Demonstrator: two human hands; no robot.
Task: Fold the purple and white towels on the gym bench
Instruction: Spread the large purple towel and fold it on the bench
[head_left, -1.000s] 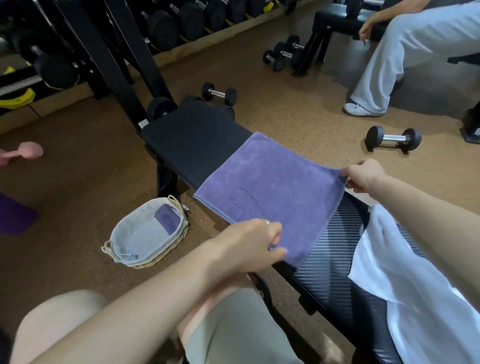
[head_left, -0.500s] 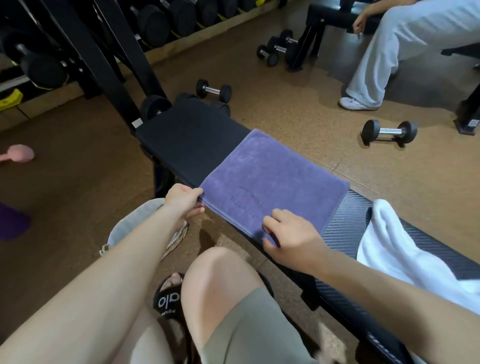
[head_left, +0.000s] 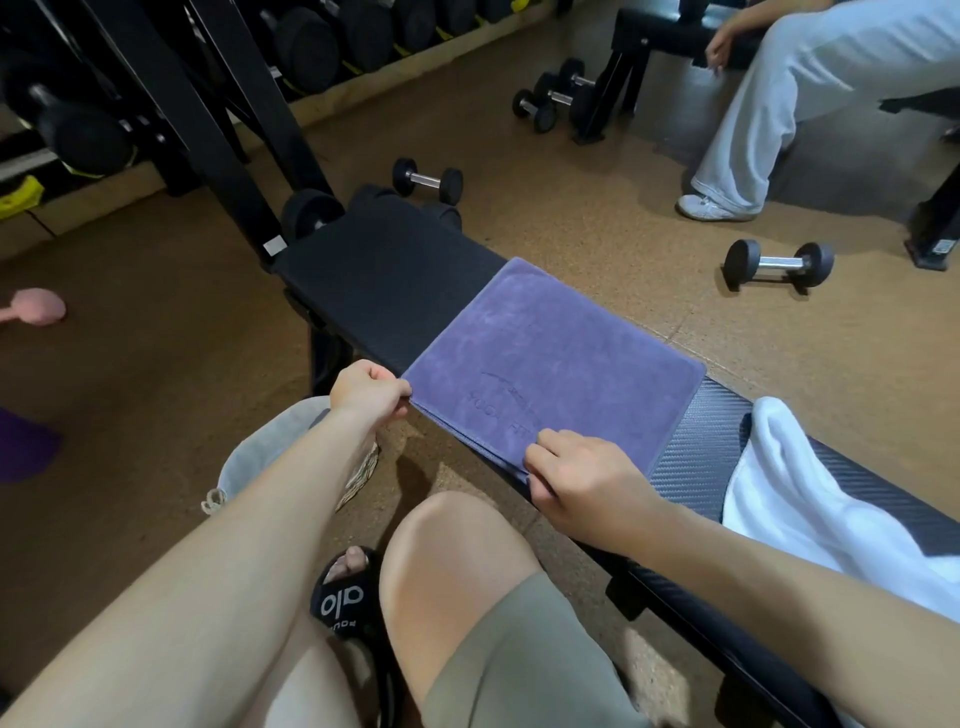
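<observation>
Left hand: the left hand (head_left: 366, 396) pinches the near left corner of the purple towel (head_left: 550, 366); its fingers (head_left: 382, 375) are curled, thumb on top of the cloth edge.
Right hand: the right hand (head_left: 587, 480) grips the near right corner of the same towel, fingers folded over the edge, knuckles up.
Purple towel: it lies folded and flat on the table (head_left: 384, 280), stretching away from both sets of fingers toward the far side; its near edge runs between the two hands and shows stacked layers.
White towel: the white towel (head_left: 810, 519) lies crumpled on the table to the right of the right hand, apart from the purple one, with a strip of carbon-weave padding between them.
Table: the dark flat pad reaches out beyond the left hand's fingers, bare of cloth.
Basket: a cloth-lined basket (head_left: 260, 457) sits on the floor below the left forearm, which covers most of it.
Floor: two dumbbells lie well beyond the fingers, one (head_left: 427, 180) past the table's far end, one (head_left: 778, 264) off to the right.
Other person: a seated person (head_left: 789, 104) in pale trousers is at the upper right, cut off by the frame.
Hard to make out: embossed lettering on the purple towel is partly under the right hand and not legible; the white towel's lower end runs behind the right forearm and out of the frame; the fingertips of both hands under the cloth are hidden.
</observation>
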